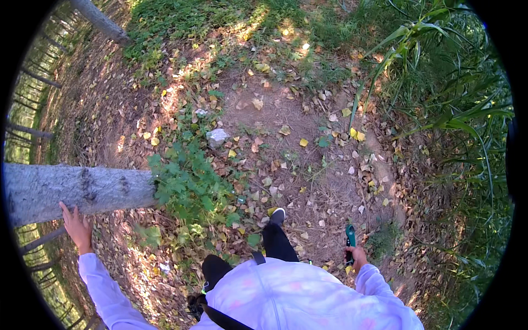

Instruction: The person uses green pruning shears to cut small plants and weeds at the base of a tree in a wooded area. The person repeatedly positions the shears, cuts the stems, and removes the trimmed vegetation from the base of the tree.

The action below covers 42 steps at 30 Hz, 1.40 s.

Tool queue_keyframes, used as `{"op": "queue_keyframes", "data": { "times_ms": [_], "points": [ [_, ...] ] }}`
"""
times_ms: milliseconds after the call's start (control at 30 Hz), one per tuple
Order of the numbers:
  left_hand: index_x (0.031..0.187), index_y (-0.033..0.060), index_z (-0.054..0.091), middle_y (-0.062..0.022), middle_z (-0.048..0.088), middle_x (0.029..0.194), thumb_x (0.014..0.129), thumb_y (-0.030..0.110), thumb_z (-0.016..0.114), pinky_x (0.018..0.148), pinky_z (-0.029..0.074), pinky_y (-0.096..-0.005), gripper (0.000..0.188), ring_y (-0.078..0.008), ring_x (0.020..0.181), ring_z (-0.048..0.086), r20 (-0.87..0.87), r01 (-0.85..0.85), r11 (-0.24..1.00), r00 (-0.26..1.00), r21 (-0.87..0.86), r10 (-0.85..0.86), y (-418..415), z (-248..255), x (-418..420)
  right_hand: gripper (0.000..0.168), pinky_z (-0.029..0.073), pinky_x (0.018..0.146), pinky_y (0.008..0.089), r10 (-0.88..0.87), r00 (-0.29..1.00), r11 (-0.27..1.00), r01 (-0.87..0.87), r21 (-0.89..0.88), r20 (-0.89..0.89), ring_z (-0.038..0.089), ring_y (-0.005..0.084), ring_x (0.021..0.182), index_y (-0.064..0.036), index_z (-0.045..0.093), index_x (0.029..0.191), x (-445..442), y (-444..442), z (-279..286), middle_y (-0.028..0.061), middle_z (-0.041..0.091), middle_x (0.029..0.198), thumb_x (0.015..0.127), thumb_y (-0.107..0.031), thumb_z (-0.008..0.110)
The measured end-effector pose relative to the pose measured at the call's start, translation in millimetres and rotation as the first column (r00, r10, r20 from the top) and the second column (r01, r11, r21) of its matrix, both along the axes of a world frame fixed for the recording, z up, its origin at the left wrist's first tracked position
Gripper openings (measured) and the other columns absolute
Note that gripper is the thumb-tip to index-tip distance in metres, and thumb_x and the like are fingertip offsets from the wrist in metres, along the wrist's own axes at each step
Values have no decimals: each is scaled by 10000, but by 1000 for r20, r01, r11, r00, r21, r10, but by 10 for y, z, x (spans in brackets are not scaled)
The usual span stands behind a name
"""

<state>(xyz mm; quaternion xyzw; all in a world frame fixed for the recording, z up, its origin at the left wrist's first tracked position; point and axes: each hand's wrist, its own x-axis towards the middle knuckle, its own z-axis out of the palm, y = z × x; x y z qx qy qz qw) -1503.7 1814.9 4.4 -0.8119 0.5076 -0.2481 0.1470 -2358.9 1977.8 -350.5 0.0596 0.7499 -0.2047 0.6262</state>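
Note:
My left hand [77, 229] is raised at the left with its fingers spread and holds nothing. Its fingertips overlap the lower edge of a pale grey tree trunk [111, 187]; whether they press on the bark I cannot tell. Down at my right side, my right hand [358, 256] grips a green and black hand tool [350, 235] by its black handle. The tool's green end points forward, and its exact kind is not clear. Leaf-strewn soil [264, 103] lies before me.
A leafy green plant [189, 177] grows at the trunk's base, with a pale rock [217, 137] beyond it. Tall reed-like grass [462, 111] lines the right. Further trunks [101, 22] stand at the left. One shoe [278, 216] shows ahead of my body.

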Motion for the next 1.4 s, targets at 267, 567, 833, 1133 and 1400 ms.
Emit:
{"op": "queue_keyframes", "data": {
  "times_ms": [267, 567, 833, 1133, 1400],
  "points": [
    [1040, -44, 620, -94, 128, 1504, 696, -9, 593, 988, 355, -393, 347, -364, 1262, 342, -76, 3, 993, 997, -119, -12, -48, -131, -16, 85, 466, 442, 322, 213, 974, 976, -215, -25, -83, 556, 191, 495, -11, 569, 783, -13, -444, 111, 75, 569, 619, 788, -92, 595],
    [943, -67, 635, -167, 171, 1482, 683, 25, 570, 1011, 332, -416, 283, -404, 1249, 349, -27, 88, 996, 996, -29, -89, -59, -11, 1, 91, 452, 418, 308, 163, 985, 971, -171, -165, -64, 537, 176, 473, -19, 531, 795, 74, -1126, 58, 58, 541, 610, 762, -77, 593],
    [903, 18, 671, -156, 152, 1491, 692, 71, 593, 1035, 303, -413, 231, -393, 1275, 317, -27, 46, 998, 999, -37, -47, -59, -8, -10, 99, 437, 398, 313, 160, 987, 985, -157, -68, 33, 537, 194, 483, -16, 534, 752, 150, -675, 34, 76, 535, 603, 778, -105, 569],
    [891, 7, 691, -157, 177, 1482, 689, 82, 628, 1008, 328, -402, 224, -351, 1266, 347, -47, 21, 999, 999, -38, -23, -58, 26, -63, 64, 439, 439, 340, 207, 973, 962, -183, 202, -104, 526, 200, 470, -7, 573, 743, 114, 34, -47, 77, 540, 575, 771, -63, 583],
    [931, 16, 676, -137, 194, 1484, 687, 80, 642, 1029, 304, -411, 255, -362, 1271, 338, -55, 74, 988, 995, -136, -82, -51, -55, -90, 101, 408, 368, 340, 596, 784, 802, -588, 103, -173, 505, 219, 400, 25, 544, 730, 395, -955, 45, 101, 539, 557, 743, -47, 613]
  ]
}}
